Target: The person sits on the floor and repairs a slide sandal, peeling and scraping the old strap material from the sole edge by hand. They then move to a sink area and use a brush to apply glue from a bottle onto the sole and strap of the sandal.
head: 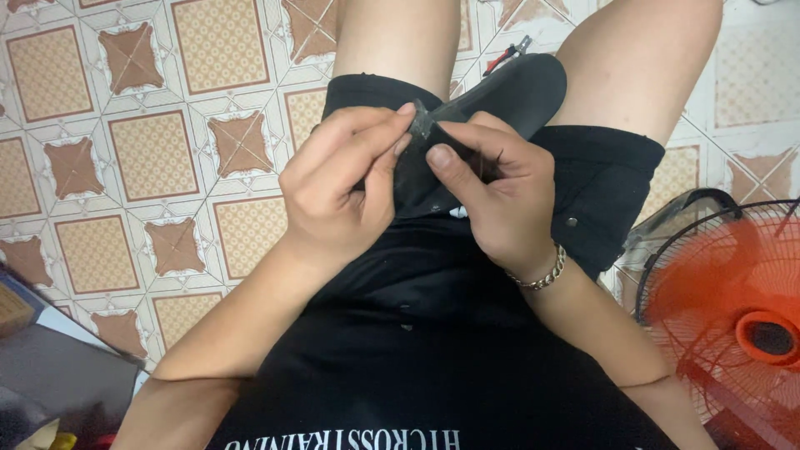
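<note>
Left hand pinching black insole tip | right hand gripping same insole

We wore black shorts, a black printed shirt, and a metal bracelet on our right wrist.

Black shoe insole, flat, long, angled across lap; near end pinched between fingertips over thighs.

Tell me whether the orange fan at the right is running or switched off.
Cannot tell for certain. The orange fan lies behind its wire guard, and the blades look like a soft orange blur with no sharp edges, which hints at spinning.
</note>
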